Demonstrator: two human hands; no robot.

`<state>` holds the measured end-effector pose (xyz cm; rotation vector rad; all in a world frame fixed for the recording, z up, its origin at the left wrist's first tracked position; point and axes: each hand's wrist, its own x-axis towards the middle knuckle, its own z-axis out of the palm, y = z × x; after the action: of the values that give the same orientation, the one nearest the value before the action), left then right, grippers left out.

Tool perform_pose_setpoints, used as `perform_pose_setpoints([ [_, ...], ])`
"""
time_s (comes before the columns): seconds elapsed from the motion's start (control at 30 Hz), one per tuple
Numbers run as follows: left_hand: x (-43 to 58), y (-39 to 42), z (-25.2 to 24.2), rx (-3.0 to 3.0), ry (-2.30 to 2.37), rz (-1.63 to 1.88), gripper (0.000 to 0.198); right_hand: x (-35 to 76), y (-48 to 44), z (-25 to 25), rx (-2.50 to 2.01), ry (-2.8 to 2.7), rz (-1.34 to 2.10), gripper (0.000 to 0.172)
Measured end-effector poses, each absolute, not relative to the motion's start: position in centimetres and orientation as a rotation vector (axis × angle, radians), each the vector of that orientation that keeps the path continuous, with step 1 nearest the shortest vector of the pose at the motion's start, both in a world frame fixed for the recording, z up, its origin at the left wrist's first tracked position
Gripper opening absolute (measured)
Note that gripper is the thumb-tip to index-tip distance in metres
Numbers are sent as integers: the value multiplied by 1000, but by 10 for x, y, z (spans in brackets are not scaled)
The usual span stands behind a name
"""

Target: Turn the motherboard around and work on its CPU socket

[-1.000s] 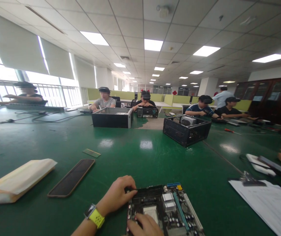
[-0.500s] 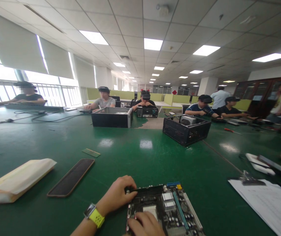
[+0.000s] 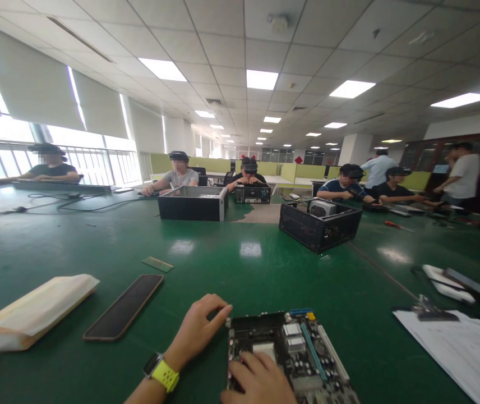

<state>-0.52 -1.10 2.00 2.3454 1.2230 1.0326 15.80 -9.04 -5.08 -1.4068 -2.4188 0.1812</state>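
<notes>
A motherboard [image 3: 303, 359] lies on the green table right in front of me, with silver heatsinks, a teal slot and a pale slot on its right half. Just off its far left corner is my left hand [image 3: 200, 328], thumb and forefinger a little apart and nothing visible between them. The other fingers of this hand are bent. My right hand [image 3: 263, 379] rests over the near left part of the board, fingers spread and bent beside the pale processor socket [image 3: 265, 351]. What lies under its palm is hidden.
To the left lie a phone [image 3: 124, 308], a small green memory stick [image 3: 158, 264] and a paper-wrapped pack [image 3: 33, 314]. A clipboard with papers [image 3: 454, 342] sits right. Open computer cases [image 3: 319, 227] stand farther back, with co-workers seated beyond.
My left hand has drawn slightly away from the motherboard's far left corner. My right hand and the board have shifted a little to the right in view.
</notes>
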Motion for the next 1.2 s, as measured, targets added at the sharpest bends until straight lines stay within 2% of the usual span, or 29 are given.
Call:
perform_pose_setpoints([
  [0.03,-6,-10,20,2336,1230,1047,33,170,-87,-37,-1343,-2463,189,21],
  [0.1,-7,-10,21,2326,1238,1052,33,199,-75,-12,-1387,-2409,184,34],
  [0.27,-7,-9,21,2341,1252,1015,31,282,-27,17,-2016,-2049,-64,43],
  [0.33,-7,-9,19,2344,1254,1010,30,312,-12,17,-2248,-1857,-191,44],
  [0.43,-8,-8,17,2343,1250,995,30,345,-2,12,-2435,-1708,-206,36],
  [0.93,-5,-12,21,2338,1243,979,30,338,-9,19,-2337,-1688,-138,43],
  [1.2,1,-13,24,2383,1218,945,25,311,-21,32,-2195,-1761,-136,37],
])
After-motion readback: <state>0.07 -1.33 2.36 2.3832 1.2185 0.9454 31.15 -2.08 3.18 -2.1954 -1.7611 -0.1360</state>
